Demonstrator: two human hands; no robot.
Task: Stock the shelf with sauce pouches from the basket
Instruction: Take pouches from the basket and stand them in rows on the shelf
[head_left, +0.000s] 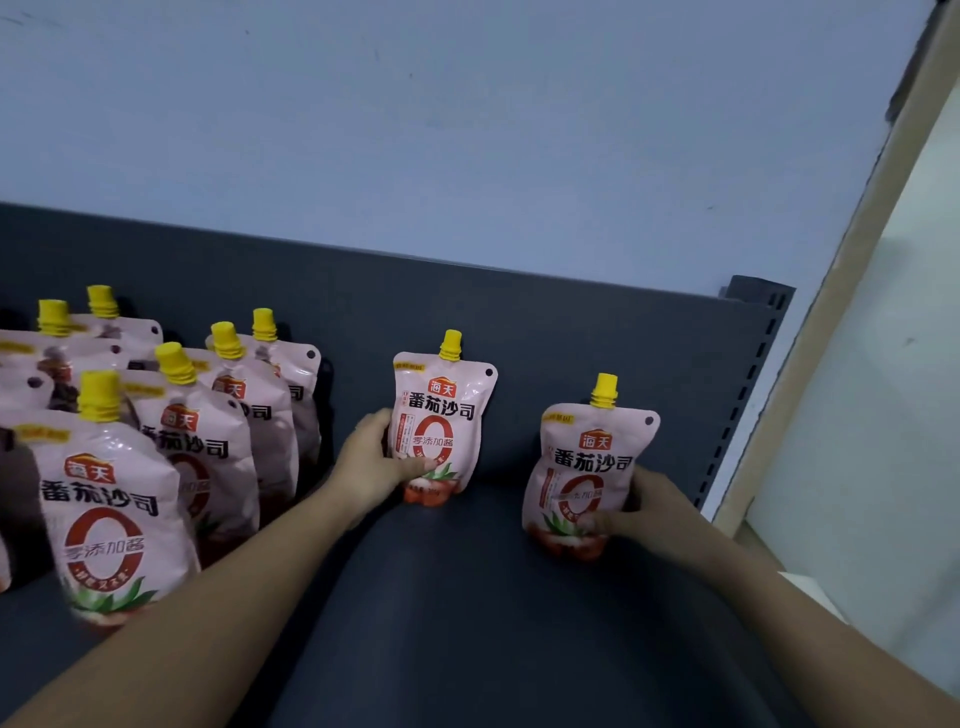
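Gripping one pouch each, both hands were recorded over the shelf (519, 322). The left hand (374, 465) was curled round the lower left edge of the left pouch (441, 415), the thumb laid across its front beside the printed tomatoes. The right hand (652, 506) was curled round the lower right edge of the right pouch (584, 467), the thumb likewise pressed on the front. Both pouches were held upright, labels toward the camera and yellow caps (450, 345) uppermost; whether their bases touched the shelf could not be told. The two were kept apart, the left pouch further back and the right pouch nearer the camera and nearer the shelf's right end. To the left of the left hand, stocked pouches (202, 447) of the same kind were seen standing in close rows, one behind another, the nearest one blurred. Behind the dark grey shelf a pale blue wall (467, 130) was shown, and at the right end a slotted upright (753, 374) was visible.
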